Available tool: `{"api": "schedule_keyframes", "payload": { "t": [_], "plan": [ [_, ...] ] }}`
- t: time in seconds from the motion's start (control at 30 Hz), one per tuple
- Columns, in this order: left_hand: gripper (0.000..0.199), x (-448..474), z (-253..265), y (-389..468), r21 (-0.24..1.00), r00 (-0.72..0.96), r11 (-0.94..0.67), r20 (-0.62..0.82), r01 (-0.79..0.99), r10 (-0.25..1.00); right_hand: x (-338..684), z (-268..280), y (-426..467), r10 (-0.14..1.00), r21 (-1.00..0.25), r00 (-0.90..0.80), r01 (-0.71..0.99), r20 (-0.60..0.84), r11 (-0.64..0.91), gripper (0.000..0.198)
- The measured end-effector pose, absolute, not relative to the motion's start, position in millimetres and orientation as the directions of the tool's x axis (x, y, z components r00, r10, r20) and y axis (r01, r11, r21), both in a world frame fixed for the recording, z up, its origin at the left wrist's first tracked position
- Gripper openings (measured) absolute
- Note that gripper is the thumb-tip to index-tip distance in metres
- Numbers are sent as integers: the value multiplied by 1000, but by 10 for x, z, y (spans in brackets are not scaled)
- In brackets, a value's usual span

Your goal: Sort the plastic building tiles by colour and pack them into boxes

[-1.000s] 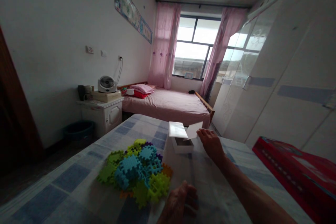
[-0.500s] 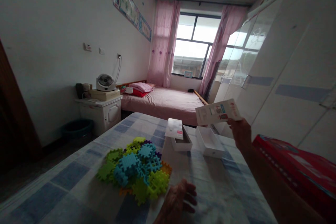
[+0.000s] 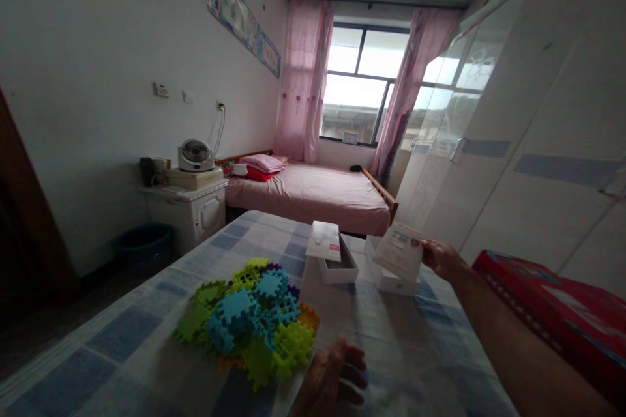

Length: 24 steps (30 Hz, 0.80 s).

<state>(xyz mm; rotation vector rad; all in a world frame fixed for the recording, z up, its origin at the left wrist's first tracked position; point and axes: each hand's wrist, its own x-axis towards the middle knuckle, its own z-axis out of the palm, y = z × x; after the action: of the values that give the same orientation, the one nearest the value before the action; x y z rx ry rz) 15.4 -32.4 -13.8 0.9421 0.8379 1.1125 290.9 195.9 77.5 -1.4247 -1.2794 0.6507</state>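
Note:
My right hand (image 3: 443, 258) pinches the right edge of a white printed leaflet (image 3: 401, 251), which tilts over a white box tray (image 3: 397, 283) and covers much of it. To the left stands another white box (image 3: 343, 272), with a white printed piece (image 3: 323, 240) lying slanted across its top. At the near side of the table my left hand (image 3: 335, 374) holds nothing; its fingers are spread a little. Just left of it is a pile of interlocking plastic puzzle blocks (image 3: 239, 313) in blue, green, yellow, orange and purple.
A blue-and-white checked cloth (image 3: 122, 332) covers the table. A red case (image 3: 548, 300) stands at its right, beside white wardrobes (image 3: 538, 111). Behind are a pink bed (image 3: 317, 189) and a white nightstand (image 3: 188, 212) bearing a fan (image 3: 195, 153); a dark bin (image 3: 144, 239) is below.
My right hand has moved down with the leaflet, which has dropped from above the white box tray to its opening and tilted. My left hand has hardly moved.

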Motion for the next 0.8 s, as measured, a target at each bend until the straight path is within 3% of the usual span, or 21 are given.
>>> {"api": "schedule_keyframes", "payload": {
  "t": [0.2, 0.37, 0.53, 0.6, 0.67, 0.8],
  "plan": [
    [81, 121, -140, -344, 938, 260, 155, -74, -309, 963, 2781, 756, 2113, 968, -924, 241, 382, 67, -31, 15],
    [79, 101, -125, -357, 945, 285, 156, -71, -287, 956, 2621, 712, 2163, 947, -847, 302, 527, 111, -68, 33],
    [79, 134, -130, -344, 932, 260, 174, -91, -318, 961, 2440, 569, 1957, 951, -736, 233, 677, 204, -8, 71],
    [79, 153, -136, -340, 927, 249, 168, -85, -334, 965, 2337, 499, 1779, 962, -635, 152, 772, 229, 30, 84],
    [80, 167, -146, -336, 924, 241, 146, -61, -353, 969, 2213, 467, 1565, 962, -458, 102, 889, 251, 25, 87],
    [82, 179, -158, -328, 917, 248, 133, -39, -376, 968, 1898, 542, 1178, 843, -100, -29, 990, 538, 98, 68]
  ]
}}
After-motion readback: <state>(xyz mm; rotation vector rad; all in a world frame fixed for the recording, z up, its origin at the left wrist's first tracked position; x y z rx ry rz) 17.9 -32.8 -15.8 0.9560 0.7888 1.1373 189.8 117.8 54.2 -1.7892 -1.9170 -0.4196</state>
